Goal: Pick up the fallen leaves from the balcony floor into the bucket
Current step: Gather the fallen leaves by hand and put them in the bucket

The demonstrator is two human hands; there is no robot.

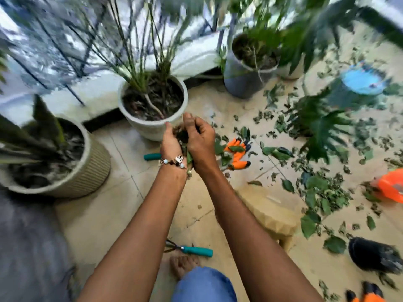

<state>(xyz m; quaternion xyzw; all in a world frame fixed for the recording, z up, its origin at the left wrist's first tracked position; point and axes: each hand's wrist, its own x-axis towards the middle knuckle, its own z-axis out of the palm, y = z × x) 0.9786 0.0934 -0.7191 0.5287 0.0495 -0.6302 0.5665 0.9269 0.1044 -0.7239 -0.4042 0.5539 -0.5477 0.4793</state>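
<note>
a teal-handled hand rake lay on the beige tiled floor by a bare foot, with open tile to the left as far as the ribbed cream pot. the left hand and right hand were cupped together, fingers curled round a clump of green and dry brown leaves. beyond them stood a smooth round white pot. scattered crumpled green leaves crowded the floor to the right, around orange gloves. the blurred blue bucket stood far right, well apart.
</note>
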